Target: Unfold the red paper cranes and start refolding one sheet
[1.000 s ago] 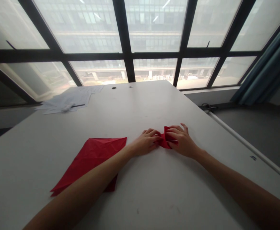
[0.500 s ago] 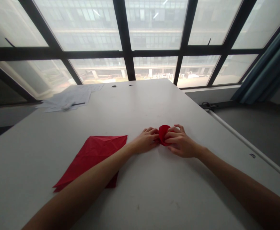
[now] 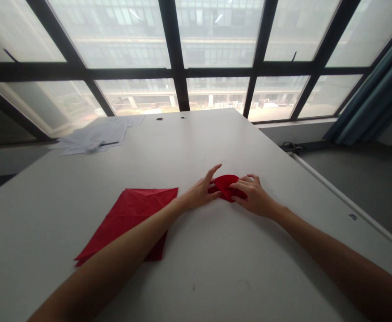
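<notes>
A small folded piece of red paper (image 3: 225, 182) lies on the white table (image 3: 196, 250) between my two hands. My right hand (image 3: 254, 197) pinches its right side with curled fingers. My left hand (image 3: 201, 191) touches its left edge, the forefinger stretched up and away while thumb and lower fingers press the paper. A larger creased red paper sheet (image 3: 132, 219) lies flat to the left, partly under my left forearm.
A pile of white papers (image 3: 95, 136) with a dark pen lies at the far left corner of the table. Two small dark holes (image 3: 159, 119) sit near the far edge. Large windows stand behind, and a blue curtain (image 3: 373, 94) hangs at the right.
The small red piece has been opened or rolled over into a rounder, flatter shape. My left forefinger has lifted and stretched out. Both hands stayed at the same spot.
</notes>
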Action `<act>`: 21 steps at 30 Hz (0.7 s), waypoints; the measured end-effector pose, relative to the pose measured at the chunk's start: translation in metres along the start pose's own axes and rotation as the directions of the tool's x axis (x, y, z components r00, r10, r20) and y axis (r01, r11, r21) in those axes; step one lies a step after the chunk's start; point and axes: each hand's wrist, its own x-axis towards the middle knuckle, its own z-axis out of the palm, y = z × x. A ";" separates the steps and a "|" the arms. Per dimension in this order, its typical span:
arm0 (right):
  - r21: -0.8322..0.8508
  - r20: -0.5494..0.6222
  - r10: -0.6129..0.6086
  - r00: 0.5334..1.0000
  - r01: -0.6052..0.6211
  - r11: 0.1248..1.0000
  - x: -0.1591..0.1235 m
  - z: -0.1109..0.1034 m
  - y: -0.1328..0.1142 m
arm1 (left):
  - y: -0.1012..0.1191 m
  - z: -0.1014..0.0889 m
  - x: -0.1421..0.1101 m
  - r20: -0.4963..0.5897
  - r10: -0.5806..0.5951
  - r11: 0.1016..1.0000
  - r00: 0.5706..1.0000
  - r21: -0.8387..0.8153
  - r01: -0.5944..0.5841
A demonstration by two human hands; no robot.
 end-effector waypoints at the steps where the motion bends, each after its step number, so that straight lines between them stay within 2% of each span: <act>1: 0.003 0.004 0.001 1.000 -0.001 1.000 0.000 0.001 0.001 | 0.001 0.000 0.000 -0.008 0.017 0.998 1.000 0.056 -0.017; 3: 0.008 0.010 0.001 1.000 -0.001 1.000 -0.001 0.001 0.001 | 0.000 -0.001 0.000 -0.020 0.051 0.981 0.999 0.187 -0.046; 5: 0.003 0.009 0.011 1.000 -0.011 1.000 -0.001 0.001 0.001 | -0.003 0.000 0.001 -0.041 0.070 0.970 0.997 0.237 -0.059; 10: -0.013 0.028 0.001 1.000 0.000 1.000 0.000 -0.003 0.001 | -0.012 0.001 0.001 -0.187 0.023 0.990 0.982 0.144 0.004; 16: 0.022 -0.024 -0.056 0.998 0.056 0.998 0.001 -0.004 0.004 | -0.010 -0.001 0.002 -0.225 0.040 0.996 0.974 0.081 -0.022; 21: 0.009 -0.084 -0.021 0.996 0.021 1.000 0.001 -0.001 0.011 | -0.011 -0.002 0.002 -0.236 0.037 0.993 0.971 0.119 -0.009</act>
